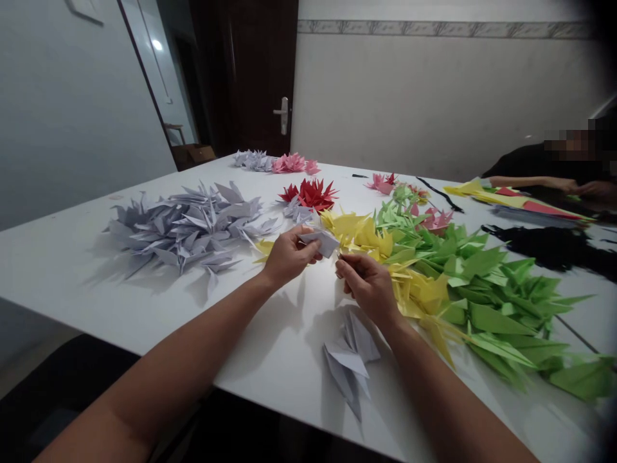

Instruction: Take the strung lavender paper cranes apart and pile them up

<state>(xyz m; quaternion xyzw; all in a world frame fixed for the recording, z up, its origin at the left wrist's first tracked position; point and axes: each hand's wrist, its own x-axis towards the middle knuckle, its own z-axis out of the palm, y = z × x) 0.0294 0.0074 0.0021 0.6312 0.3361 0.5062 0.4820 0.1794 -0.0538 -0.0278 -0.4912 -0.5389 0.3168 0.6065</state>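
Note:
My left hand point(289, 257) holds a pale lavender folded paper piece point(319, 243) between its fingers and thumb, above the white table point(270, 347). My right hand point(369, 286) is close beside it, fingertips pinched together; anything between them is too small to tell. Right of my hands lies a heap of yellow origami cranes point(361, 233), running into a large heap of green origami cranes point(486, 302). A lavender origami crane point(349, 360) lies below my hands, and a big lavender heap point(187, 231) is to the left.
Red cranes point(311, 195) and pink cranes point(289, 164) lie farther along the table. At the right, a seated person's hands point(573, 186) are at coloured paper point(515, 200), next to a black tangled heap point(544, 247). A door with a metal handle point(283, 116) stands behind.

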